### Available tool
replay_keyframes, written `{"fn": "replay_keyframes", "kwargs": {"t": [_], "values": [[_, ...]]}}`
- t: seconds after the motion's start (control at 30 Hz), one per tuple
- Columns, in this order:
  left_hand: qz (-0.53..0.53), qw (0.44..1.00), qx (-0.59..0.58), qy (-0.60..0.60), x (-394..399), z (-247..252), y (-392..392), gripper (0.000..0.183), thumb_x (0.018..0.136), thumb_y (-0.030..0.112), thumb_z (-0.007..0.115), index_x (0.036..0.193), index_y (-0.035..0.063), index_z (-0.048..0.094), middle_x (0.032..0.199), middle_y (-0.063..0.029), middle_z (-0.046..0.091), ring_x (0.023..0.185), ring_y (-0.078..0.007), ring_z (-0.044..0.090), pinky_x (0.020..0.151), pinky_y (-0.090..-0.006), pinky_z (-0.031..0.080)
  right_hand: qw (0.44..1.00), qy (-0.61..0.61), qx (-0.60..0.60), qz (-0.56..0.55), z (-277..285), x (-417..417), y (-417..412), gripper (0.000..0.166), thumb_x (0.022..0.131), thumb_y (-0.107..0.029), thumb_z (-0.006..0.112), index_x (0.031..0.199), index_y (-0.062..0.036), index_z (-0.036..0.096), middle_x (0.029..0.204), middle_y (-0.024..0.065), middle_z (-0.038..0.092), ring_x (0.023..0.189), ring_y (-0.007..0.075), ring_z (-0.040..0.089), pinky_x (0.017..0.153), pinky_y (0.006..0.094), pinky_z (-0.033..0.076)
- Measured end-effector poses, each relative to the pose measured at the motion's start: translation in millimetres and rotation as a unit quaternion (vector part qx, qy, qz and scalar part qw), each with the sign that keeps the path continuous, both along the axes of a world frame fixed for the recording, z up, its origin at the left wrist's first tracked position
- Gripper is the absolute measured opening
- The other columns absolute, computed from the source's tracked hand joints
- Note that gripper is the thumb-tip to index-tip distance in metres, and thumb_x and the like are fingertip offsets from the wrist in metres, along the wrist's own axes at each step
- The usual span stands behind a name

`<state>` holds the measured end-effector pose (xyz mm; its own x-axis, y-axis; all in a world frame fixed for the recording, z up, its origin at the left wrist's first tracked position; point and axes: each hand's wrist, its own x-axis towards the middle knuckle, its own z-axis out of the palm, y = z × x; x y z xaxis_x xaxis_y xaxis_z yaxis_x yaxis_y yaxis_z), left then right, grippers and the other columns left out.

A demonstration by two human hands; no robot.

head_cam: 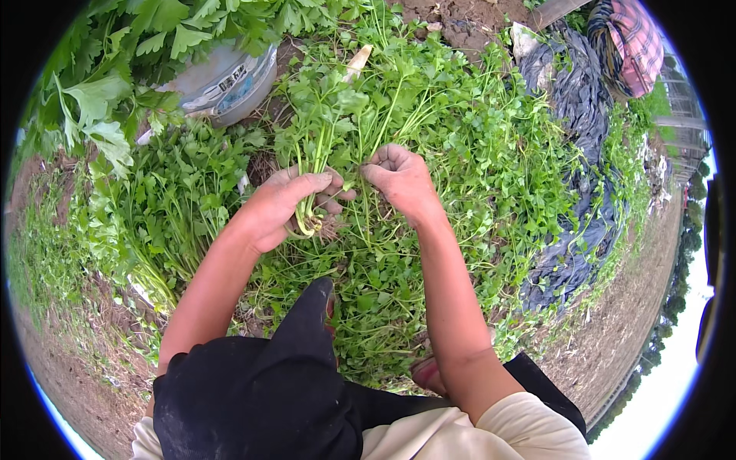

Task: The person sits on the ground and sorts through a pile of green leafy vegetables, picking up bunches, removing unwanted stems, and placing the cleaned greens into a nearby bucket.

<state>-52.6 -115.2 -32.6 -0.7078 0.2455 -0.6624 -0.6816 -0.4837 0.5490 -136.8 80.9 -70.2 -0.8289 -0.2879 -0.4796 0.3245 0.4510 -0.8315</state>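
My left hand (299,198) holds a small bunch of celery-like leafy plants (322,135), with pale stem bases and fine roots hanging below the thumb. Close to its right, my right hand (399,175) has its fingers curled, thumb and forefinger pinched at a thin green stem beside the bunch. Loose leafy stems (489,144) cover the ground under and around both hands. A heap of similar leafy plants (184,184) lies left of my left hand, its stems pointing toward me.
A white plastic tub (250,86) with printing stands at the upper left, partly under larger leaves (167,23). Crumpled black plastic film (575,172) runs along the right. A pink checked cloth (627,49) is at the upper right. My shoe (428,374) rests on the greens.
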Motion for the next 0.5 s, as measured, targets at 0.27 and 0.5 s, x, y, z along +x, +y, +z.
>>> {"fn": "replay_keyframes", "kwargs": {"t": [0.27,0.5], "values": [[0.059,0.992,-0.019,-0.114,10,-18,18,0.036,0.097,0.021,0.05,0.121,-0.0056,0.049,0.13,-0.016,0.051,0.106,-0.0235,0.063,0.073,-0.0359,0.059,0.975,-0.039,-0.183,-0.123,2,-3,0,0.014,0.088,-0.016,0.067,0.09,-0.0037,0.061,0.076,-0.0018,0.06,0.066,0.0069,0.05,0.062,0.0237,0.042],[0.079,0.996,0.03,-0.037,12,-20,21,0.035,0.094,0.023,0.06,0.12,0.0011,0.054,0.119,-0.011,0.058,0.1,-0.019,0.061,0.074,-0.0367,0.058,0.964,-0.125,-0.203,-0.116,10,10,3,0.02,0.09,-0.021,0.065,0.102,-0.0053,0.063,0.083,0.0005,0.064,0.075,0.0104,0.059,0.068,0.0253,0.048]]}}
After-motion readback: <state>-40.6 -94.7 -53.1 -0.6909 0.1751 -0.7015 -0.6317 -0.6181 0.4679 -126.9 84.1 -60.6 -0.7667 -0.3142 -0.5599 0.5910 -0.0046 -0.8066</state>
